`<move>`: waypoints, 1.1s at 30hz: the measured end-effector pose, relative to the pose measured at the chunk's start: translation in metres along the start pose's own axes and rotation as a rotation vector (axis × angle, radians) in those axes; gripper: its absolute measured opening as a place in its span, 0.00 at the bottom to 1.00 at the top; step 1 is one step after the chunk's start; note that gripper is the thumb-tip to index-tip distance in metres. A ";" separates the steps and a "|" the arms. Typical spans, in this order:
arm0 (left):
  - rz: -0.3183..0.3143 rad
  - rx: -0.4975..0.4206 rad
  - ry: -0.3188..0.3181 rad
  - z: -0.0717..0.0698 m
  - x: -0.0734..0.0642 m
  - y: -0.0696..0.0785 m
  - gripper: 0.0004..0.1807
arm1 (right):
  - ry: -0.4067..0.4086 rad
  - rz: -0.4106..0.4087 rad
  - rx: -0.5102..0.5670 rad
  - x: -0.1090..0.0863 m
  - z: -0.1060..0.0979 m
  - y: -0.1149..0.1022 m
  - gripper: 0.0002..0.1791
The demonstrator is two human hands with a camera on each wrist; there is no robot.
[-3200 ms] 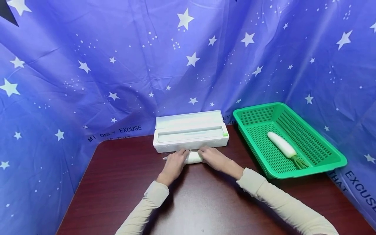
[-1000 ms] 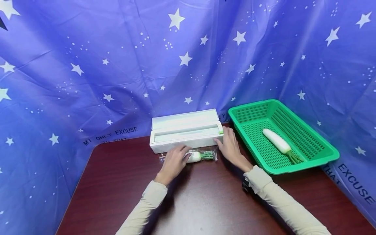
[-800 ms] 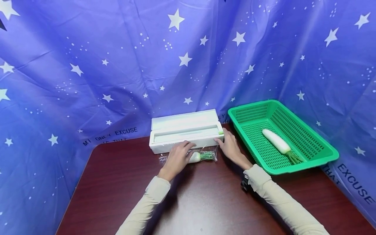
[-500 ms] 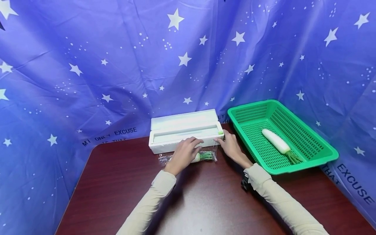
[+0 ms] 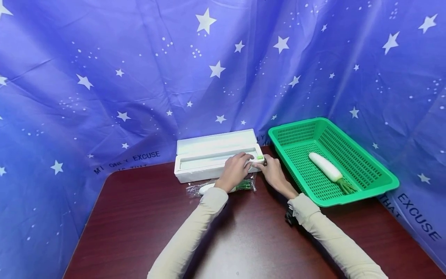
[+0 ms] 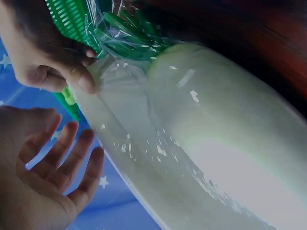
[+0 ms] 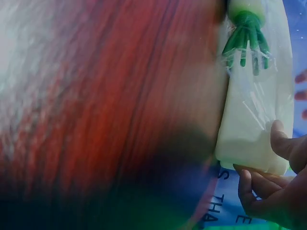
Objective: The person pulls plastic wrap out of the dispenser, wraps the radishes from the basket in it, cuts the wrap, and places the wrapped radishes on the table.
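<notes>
A white cling film box (image 5: 198, 174) stands lid-up at the table's back, a small green slider (image 5: 259, 157) at its right end. My right hand (image 5: 275, 174) grips that end; in the right wrist view its thumb (image 7: 280, 136) lies on the front wall with fingers curled at the end. Over the box's right part reaches my left hand (image 5: 235, 170); its loosely bent fingers (image 6: 79, 153) hold nothing in the left wrist view. Before the box lies a white radish (image 5: 206, 188) wrapped in clear film, green leaves (image 7: 248, 36) to the right, partly hidden by the left forearm.
On the right stands a green perforated basket (image 5: 369, 162) holding another white radish (image 5: 324, 164) with green stalks. A blue starred curtain (image 5: 156, 77) hangs behind the dark red table (image 5: 139, 217).
My right hand has gone from the radish to the box's right end. The left hand has let go of the radish and moved right, over the box near the slider.
</notes>
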State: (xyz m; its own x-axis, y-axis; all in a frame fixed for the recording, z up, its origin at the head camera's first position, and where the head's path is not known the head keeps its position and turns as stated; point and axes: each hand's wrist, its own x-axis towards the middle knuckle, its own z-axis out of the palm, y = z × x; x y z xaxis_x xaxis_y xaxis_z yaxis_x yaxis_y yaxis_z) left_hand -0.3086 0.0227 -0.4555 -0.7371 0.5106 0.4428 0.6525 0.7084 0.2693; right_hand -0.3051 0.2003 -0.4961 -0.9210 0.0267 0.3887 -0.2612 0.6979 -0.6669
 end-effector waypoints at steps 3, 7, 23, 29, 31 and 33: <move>0.012 0.028 0.029 0.005 0.010 0.004 0.12 | -0.005 -0.010 -0.011 0.000 -0.002 0.002 0.17; 0.033 0.084 0.042 0.010 0.018 0.009 0.13 | -0.005 -0.023 -0.032 -0.001 -0.003 0.004 0.16; -0.017 0.297 0.035 0.026 0.040 0.017 0.07 | 0.024 -0.083 -0.105 0.005 0.000 0.006 0.09; 0.002 0.279 0.037 0.027 0.037 0.009 0.07 | -0.004 -0.069 -0.081 0.004 -0.001 0.007 0.13; 0.012 0.253 0.037 0.027 0.035 0.006 0.07 | 0.001 -0.077 -0.064 0.002 0.000 0.008 0.15; 0.026 0.239 0.032 0.027 0.033 0.004 0.06 | 0.015 -0.106 -0.061 0.001 0.001 0.010 0.22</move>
State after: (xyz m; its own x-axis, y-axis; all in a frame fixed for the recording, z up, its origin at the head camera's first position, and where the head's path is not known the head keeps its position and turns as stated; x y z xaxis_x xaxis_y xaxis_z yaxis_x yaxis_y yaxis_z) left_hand -0.3354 0.0555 -0.4634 -0.7117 0.5173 0.4753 0.6082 0.7923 0.0485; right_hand -0.3085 0.2064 -0.5029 -0.8845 -0.0392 0.4649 -0.3387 0.7393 -0.5820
